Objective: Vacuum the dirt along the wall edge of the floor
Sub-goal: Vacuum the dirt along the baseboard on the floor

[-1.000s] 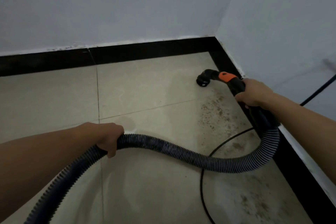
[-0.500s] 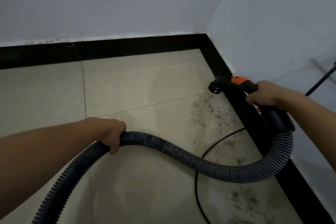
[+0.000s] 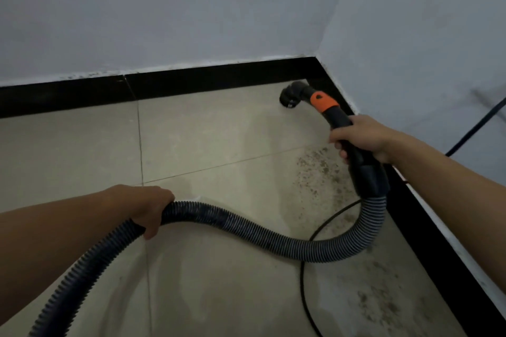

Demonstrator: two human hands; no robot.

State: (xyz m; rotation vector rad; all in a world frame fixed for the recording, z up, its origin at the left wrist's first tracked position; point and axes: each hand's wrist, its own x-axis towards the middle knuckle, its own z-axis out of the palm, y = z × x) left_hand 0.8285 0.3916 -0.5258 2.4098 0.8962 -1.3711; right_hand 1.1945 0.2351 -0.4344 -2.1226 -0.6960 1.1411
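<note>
Out past the right hand (image 3: 361, 139), tucked into the corner, sits the nozzle (image 3: 291, 96), and from this angle I can't tell whether it is touching the floor (image 3: 205, 139) or hanging just over it. That right hand is wrapped firmly round the black handle (image 3: 367, 172), just behind the orange collar (image 3: 323, 102). Over on the other side, the left hand (image 3: 147, 205) has its fingers curled round the ribbed hose (image 3: 246, 230), carrying the slack, which sags in a long curve between the two hands.

Now, the dirt (image 3: 317, 169). It is not at the nozzle at all! The brown speckle lies under and just inside the right wrist, hard by the black skirting (image 3: 427, 230), with another patch (image 3: 383, 306) further back along the same edge, below the right forearm. So the big danger, to my eye, is a pass that works the corner and leaves both patches untouched.

Watch that hose, too: its low bend hangs right over the dirty strip, and if the left hand lets it drop, the ribs could drag the grit out across the tile. A thin black cord (image 3: 304, 276) loops beneath that bend, so a sharp pull backwards could snag it. And a hasty sweep could knock the nozzle against the skirting.
</note>
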